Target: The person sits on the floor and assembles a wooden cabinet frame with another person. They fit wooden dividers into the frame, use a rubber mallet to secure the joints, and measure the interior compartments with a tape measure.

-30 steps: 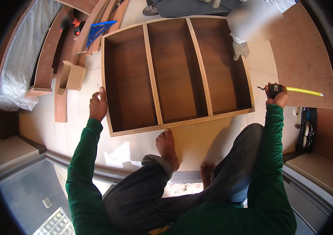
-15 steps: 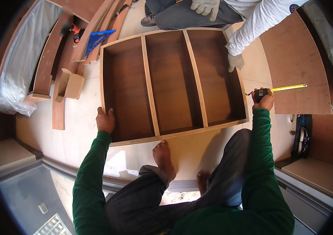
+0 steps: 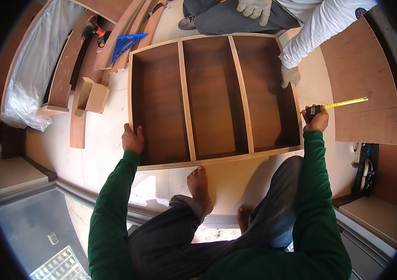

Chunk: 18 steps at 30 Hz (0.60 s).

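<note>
Well apart, outstretched left hand [image 3: 133,139] clasps a wooden frame [image 3: 222,158], right hand [image 3: 319,122] a tape measure [image 3: 312,112]

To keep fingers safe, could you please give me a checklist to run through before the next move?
1. Left hand on left edge of wooden frame: ok.
2. Tape measure held in right hand: ok.
3. Yellow blade retracted: not ok, extended over brown panel.
4. Co-worker's nearer gloved hand clear of frame: not ok, at its right rim.
5. Left foot clear of frame: cannot tell, toes by near edge.
</note>
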Tool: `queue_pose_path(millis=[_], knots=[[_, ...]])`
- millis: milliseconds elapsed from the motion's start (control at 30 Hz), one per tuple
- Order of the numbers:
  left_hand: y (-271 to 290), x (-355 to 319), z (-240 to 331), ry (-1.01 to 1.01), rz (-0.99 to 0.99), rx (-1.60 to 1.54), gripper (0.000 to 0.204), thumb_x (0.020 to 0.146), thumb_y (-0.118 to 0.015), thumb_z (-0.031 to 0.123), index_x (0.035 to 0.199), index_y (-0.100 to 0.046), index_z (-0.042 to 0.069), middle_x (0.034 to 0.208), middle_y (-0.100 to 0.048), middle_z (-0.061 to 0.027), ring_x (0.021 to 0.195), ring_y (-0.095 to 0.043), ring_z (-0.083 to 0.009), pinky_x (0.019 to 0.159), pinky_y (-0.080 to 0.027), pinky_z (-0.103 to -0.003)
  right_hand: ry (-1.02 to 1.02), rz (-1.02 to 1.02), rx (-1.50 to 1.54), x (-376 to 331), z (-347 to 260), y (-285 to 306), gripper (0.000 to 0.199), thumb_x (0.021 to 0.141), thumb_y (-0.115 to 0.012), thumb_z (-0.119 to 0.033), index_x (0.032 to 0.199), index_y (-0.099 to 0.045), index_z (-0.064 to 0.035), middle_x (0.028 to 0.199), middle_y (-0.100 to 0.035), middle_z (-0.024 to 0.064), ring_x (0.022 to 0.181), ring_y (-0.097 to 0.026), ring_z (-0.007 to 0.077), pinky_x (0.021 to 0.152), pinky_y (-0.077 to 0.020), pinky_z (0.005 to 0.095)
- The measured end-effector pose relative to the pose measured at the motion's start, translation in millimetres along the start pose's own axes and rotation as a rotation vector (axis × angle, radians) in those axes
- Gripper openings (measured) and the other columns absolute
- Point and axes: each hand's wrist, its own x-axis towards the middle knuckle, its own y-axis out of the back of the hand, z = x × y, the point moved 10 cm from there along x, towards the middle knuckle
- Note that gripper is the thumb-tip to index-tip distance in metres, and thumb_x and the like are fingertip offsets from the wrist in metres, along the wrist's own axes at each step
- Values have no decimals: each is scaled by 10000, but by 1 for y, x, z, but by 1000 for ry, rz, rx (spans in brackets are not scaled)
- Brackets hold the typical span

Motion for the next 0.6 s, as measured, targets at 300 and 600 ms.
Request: queue_pose_path(millis=[300,600], knots=[[1,-1,-3,-6,14,-1,376,898,-646,263,1051,-467,-30,826,-637,-346,819,-620,-544,727,-494,-575,16,-14,7,-8,5,-14,241,985,-472,-249,1142,-481,-68,988,-611,120,776,-650,285,547,-557,375],[1,-1,0,49,-28,-17,425,887,-657,257,1115,-471,-49,867,-646,-345,846,-630,-535,756,-512,-553,25,122,19,28,29,9,236,960,-492,-201,1143,-508,-54,967,-622,124,733,-637,282,638,-563,409]])
